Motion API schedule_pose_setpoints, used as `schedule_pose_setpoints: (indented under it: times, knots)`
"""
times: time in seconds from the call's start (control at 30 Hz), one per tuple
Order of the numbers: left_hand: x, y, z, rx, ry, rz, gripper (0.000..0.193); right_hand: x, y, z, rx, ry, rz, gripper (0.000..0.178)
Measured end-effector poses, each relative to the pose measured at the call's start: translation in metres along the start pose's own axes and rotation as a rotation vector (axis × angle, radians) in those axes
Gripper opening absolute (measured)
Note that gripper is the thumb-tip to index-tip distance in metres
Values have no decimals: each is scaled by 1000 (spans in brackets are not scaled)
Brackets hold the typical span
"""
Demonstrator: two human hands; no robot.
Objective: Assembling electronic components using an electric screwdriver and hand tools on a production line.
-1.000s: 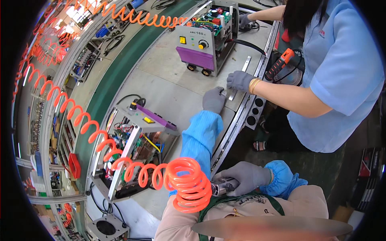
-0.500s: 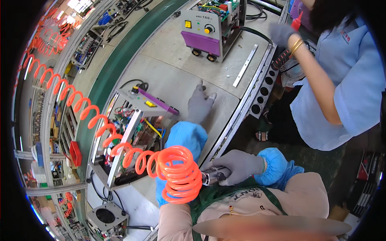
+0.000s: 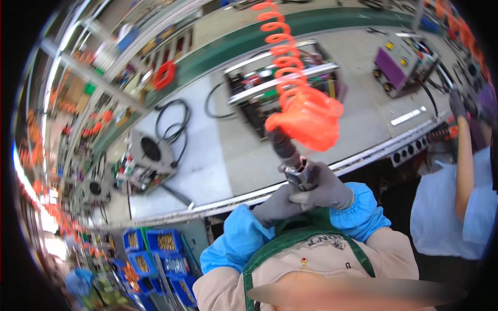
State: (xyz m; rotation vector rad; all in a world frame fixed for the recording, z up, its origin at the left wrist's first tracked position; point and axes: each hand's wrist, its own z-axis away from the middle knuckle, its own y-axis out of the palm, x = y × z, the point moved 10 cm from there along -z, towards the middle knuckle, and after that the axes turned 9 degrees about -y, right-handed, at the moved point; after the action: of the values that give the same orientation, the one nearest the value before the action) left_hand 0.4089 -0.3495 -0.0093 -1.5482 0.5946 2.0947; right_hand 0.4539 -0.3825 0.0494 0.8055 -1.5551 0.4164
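My right hand [image 3: 329,189], in a grey glove with a blue sleeve cover, is closed around a silver and black air tool [image 3: 296,168] in front of my chest. An orange coiled hose [image 3: 306,116] joins its upper end and hangs down from above. My left hand [image 3: 280,205], also grey-gloved, meets the right one at the tool's lower end. Its fingers are bent in, and whatever they hold is hidden. Beyond the hose, on the bench, sits an open welding machine [image 3: 249,111] with its circuit boards exposed, partly covered by the coil.
A second machine with a purple front [image 3: 391,72] stands at the right, near a co-worker's gloved hand [image 3: 456,103] and a pale metal strip [image 3: 408,116]. To the left are a fan panel unit [image 3: 150,150] and a black cable [image 3: 174,124]. Blue parts bins [image 3: 163,241] sit below the bench edge.
My view has swung left. My left hand has drawn back from over the bench to the air tool, which my right hand still holds. The hose coil now hangs ahead of me.
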Motion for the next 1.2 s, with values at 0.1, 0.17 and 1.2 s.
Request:
schedule_pose_setpoints:
  times: [0.1, 0.17, 1.2]
  knots:
    - [-18, -27, 37, -167, 83, 26, 52, 32, 43, -23, 56, -88, -13, 41]
    - [-54, -39, 69, -184, 250, -218, 50, 47, 66, -29, 114, 21, -2, 40]
    - [83, -394, 296, -1726, 88, -198, 30, 160, 129, -191, 296, -321, 1504, 52]
